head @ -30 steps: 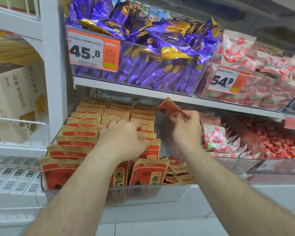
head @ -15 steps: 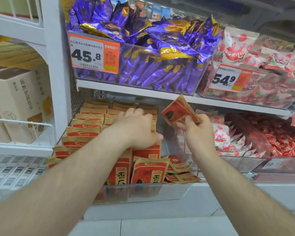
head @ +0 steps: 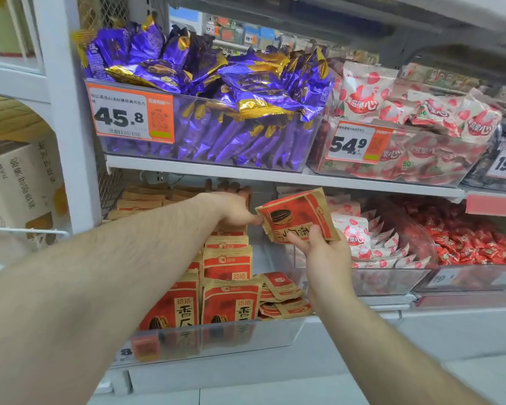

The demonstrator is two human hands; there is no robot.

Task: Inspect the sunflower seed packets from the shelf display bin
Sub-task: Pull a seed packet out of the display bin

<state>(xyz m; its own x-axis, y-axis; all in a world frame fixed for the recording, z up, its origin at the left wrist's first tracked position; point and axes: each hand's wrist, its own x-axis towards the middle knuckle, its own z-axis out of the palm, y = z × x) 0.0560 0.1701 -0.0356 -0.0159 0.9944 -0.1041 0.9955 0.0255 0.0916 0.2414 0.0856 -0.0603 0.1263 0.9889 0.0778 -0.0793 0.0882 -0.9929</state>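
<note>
since the earlier frame, left hand [head: 231,209] has advanced from the middle rows to the rear of the display bin [head: 216,334], and the held packet [head: 297,216] now sits lower and nearer the left thumb. right hand [head: 324,255] pinches this packet at its lower edge, print upside down, above the bin's right side. left-hand fingers extend deep over the rear packets; whether they grasp one cannot be determined, though the thumb tip touches the held packet's left edge. progress, by judgement: one packet is out and under inspection; the standing rows of sunflower seed packets [head: 231,299] remain to be checked.
</note>
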